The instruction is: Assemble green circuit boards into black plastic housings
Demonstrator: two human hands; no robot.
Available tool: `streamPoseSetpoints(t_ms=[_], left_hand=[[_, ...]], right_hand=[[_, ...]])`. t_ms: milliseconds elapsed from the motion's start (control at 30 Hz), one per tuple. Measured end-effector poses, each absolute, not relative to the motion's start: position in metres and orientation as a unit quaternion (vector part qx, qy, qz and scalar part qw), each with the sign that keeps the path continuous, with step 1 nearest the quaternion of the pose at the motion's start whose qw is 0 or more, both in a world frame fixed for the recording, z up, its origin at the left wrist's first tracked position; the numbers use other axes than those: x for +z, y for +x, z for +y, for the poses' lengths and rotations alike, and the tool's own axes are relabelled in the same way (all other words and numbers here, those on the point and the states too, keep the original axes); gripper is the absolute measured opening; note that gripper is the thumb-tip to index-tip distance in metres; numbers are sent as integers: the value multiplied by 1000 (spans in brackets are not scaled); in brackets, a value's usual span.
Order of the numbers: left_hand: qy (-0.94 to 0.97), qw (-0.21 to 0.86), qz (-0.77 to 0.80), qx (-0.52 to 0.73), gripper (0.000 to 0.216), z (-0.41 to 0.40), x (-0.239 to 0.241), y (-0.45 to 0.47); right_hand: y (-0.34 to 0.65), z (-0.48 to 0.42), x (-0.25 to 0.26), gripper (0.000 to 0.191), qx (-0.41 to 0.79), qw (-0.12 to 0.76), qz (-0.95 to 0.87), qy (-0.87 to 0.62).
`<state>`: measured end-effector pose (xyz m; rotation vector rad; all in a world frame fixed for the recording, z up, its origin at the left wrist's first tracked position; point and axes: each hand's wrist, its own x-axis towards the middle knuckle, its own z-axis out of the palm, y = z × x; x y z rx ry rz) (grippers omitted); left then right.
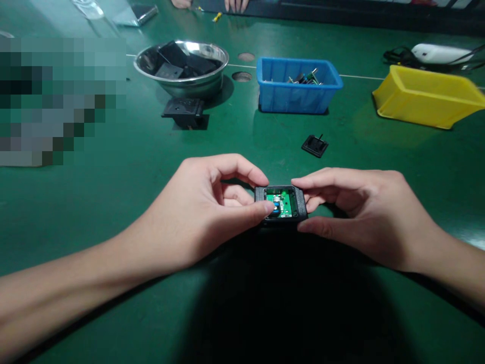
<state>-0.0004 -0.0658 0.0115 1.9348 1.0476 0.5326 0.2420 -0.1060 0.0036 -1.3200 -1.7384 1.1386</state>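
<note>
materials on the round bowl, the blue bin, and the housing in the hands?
Bowl: looks like polished steel, mirror-like reflections on its wall. Blue bin: likely moulded plastic, uniform colour, soft sheen. Housing, held by left hand and right hand: matte black, probably plastic; green circuit board inside.

No readable text, label, brand, number or sign shows on anything in view.

Far across the green table point(94, 202) sit a steel bowl point(182, 68) of black parts, a blue bin point(297, 86) and, rightmost, a yellow bin point(428, 96).
</note>
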Motion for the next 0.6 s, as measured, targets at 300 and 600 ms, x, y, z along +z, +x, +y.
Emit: streamPoseSetpoints(t_ms=[300,600], left_hand=[[762,432,426,225,25,-68,10,-1],[787,408,391,248,30,-73,7,-1]], right_hand=[[241,-106,4,42,447,339,-655,-506],[242,-107,3,42,451,337,-662,-496]])
